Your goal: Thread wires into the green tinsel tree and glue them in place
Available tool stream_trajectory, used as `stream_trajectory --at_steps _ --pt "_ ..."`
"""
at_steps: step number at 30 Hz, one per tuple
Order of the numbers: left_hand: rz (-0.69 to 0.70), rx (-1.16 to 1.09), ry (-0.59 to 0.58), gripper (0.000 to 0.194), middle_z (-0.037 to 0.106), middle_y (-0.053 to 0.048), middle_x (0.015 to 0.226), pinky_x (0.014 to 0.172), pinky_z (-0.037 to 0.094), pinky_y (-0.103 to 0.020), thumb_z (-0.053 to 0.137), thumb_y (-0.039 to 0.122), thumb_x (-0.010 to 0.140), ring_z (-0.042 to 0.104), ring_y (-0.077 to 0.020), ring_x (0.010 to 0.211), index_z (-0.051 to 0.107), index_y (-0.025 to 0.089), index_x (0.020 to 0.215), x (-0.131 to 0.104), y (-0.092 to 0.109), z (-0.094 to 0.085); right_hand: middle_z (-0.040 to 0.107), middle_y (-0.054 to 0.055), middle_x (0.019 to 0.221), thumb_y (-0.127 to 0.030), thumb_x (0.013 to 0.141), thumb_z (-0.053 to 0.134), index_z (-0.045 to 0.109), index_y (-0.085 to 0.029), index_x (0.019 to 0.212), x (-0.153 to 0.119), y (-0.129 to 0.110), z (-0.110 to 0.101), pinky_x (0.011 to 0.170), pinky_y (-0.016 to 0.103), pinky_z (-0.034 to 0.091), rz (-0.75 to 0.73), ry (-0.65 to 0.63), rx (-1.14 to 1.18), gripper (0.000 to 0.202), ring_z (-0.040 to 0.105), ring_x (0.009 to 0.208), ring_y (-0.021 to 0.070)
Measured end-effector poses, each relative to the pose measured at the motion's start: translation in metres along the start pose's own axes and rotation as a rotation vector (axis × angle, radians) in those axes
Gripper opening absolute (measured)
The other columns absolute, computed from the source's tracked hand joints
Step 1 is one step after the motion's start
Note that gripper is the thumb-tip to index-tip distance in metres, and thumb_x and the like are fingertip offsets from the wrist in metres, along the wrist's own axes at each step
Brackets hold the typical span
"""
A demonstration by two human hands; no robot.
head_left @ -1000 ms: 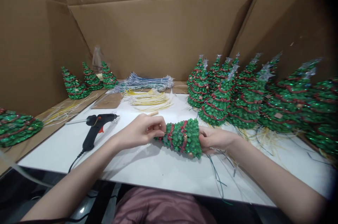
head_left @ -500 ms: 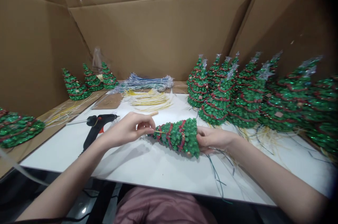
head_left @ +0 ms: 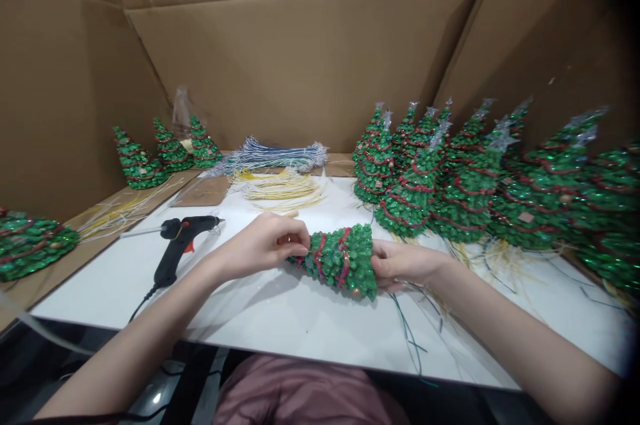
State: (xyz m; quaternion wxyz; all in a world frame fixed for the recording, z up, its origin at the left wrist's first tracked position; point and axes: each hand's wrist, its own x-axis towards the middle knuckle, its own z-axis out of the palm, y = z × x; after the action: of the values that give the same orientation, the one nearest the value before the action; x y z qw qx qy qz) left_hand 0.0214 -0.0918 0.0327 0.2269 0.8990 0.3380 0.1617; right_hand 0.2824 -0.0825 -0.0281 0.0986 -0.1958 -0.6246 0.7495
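Observation:
A small green Christmas tree [head_left: 345, 258] with red garlands lies on its side above the white tabletop, its tip pointing left. My right hand [head_left: 403, 263] is closed round its base, fingers partly hidden inside or behind it. My left hand [head_left: 273, 243] pinches a thin yellow wire at the tree's side near the tip, fingertips touching the branches; only a trace of the wire shows. A tan stick [head_left: 291, 214] pokes out behind the left hand's knuckles. Dark green wires [head_left: 407, 328] hang below the base by my right hand.
A black glue gun [head_left: 175, 248] lies left of my left forearm. Bundles of yellow wires [head_left: 280, 186] and blue-white wires [head_left: 285, 155] lie at the back. Star-topped trees [head_left: 465, 188] crowd the right; more trees [head_left: 137, 161] stand left. Cardboard walls [head_left: 280, 65] enclose the table.
My left hand has moved slightly right along the tree, and the yellow wire shows less. My right hand keeps its hold on the base. The view has shifted slightly.

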Motion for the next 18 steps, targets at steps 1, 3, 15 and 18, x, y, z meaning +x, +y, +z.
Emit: stream_trajectory --at_steps 1,3,15,18 --pt "-0.001 -0.007 -0.001 0.009 0.062 0.001 0.071 0.059 0.039 -0.019 0.056 0.021 0.086 0.052 -0.0088 0.061 0.062 0.015 0.083 0.0 0.0 0.0 0.023 -0.015 0.04 -0.066 0.067 0.065 0.042 -0.016 0.065 0.0 0.0 0.0 0.031 0.017 0.016 -0.007 0.011 0.014 0.055 0.017 0.033 0.001" --pt "-0.009 -0.026 0.002 0.008 0.062 0.001 0.071 0.059 0.039 -0.018 0.056 0.022 0.086 0.053 -0.0088 0.062 0.061 0.016 0.088 -0.001 0.001 0.001 0.024 -0.015 0.04 -0.063 0.067 0.067 0.043 -0.016 0.067 0.0 0.0 0.001 0.031 0.017 0.016 -0.03 0.033 0.045 0.053 0.016 0.033 0.0009" --pt "-0.096 0.016 -0.033 0.017 0.058 0.003 0.067 0.056 0.039 -0.017 0.059 0.029 0.085 0.052 -0.0091 0.061 0.06 0.019 0.098 -0.019 -0.009 -0.018 0.025 -0.014 0.042 -0.059 0.07 0.068 0.04 -0.016 0.065 -0.001 0.003 -0.002 0.03 0.016 0.016 -0.048 0.01 0.043 0.051 0.018 0.034 0.0006" --pt "-0.061 0.029 -0.007 0.013 0.057 0.003 0.066 0.055 0.037 -0.017 0.059 0.026 0.085 0.05 -0.0086 0.059 0.062 0.018 0.095 -0.015 -0.006 -0.016 0.025 -0.014 0.041 -0.056 0.071 0.069 0.038 -0.017 0.062 -0.001 0.003 -0.002 0.03 0.016 0.016 -0.063 0.013 0.066 0.05 0.018 0.033 0.0003"
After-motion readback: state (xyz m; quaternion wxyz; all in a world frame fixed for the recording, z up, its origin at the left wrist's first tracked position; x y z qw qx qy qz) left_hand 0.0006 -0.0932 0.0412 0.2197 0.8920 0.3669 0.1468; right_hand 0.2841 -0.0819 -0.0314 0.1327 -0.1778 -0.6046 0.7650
